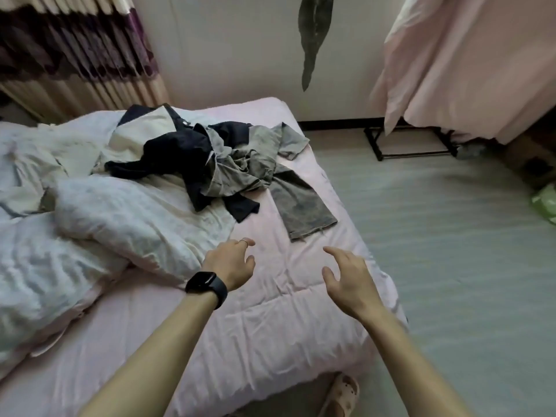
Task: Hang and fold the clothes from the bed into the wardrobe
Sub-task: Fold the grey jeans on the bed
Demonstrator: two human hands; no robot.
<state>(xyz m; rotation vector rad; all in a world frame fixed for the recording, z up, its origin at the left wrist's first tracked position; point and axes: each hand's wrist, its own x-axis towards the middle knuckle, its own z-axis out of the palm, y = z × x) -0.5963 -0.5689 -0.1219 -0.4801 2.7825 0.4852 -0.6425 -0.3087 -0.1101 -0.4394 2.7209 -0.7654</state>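
A heap of clothes lies on the pink bed (270,326): a grey washed garment (301,203) spread toward the near right, a dark navy garment (177,152) tangled over it, and a cream piece (141,130) behind. My left hand (231,263), with a black watch and a ring, hovers over the sheet just short of the pile, fingers loosely bent and empty. My right hand (346,278) hovers beside it, fingers relaxed, holding nothing. The wardrobe, a black-framed rack (412,142) under a pink cloth cover (469,64), stands at the far right.
A rumpled white duvet (90,230) fills the bed's left side. Striped curtains (75,49) hang at the back left. Grey floor (451,251) runs along the bed's right. A light slipper (340,395) shows at the bed's foot, and a green bag (544,203) sits by the right edge.
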